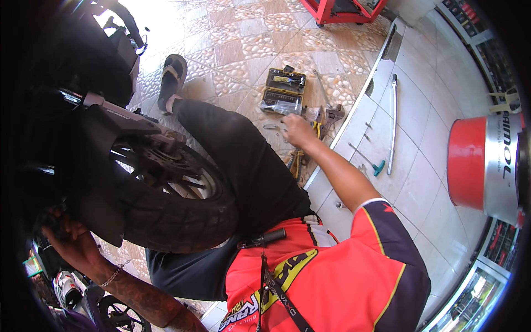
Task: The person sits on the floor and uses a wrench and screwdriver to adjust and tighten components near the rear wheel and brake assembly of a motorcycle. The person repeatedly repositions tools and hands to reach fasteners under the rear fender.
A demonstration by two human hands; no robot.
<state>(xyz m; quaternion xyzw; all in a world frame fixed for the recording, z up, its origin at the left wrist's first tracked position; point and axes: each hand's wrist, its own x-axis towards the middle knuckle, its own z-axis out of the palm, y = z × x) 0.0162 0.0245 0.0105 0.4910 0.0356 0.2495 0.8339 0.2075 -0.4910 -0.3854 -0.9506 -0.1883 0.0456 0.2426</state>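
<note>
My right hand (300,133) is low over the patterned floor, its fingers bent together beside an open black-and-yellow tool case (285,89). Whatever is between those fingertips is too small to make out. A clear plastic bag (283,106) lies across the case's front, just beyond the hand. Yellow-handled pliers (317,128) and an adjustable wrench (334,113) lie close to the right of it. My left hand (63,226) reaches into shadow by the motorcycle's dark fender (91,205); its fingers are too dark to read. The motorcycle wheel (177,218) stands against my leg.
On the white tiles at right lie a long metal bar (393,124) and a green-handled T-wrench (378,167). A red-and-silver drum (470,163) stands farther right. A red trolley (343,12) is at the far edge. Another motorcycle wheel (124,314) shows at lower left.
</note>
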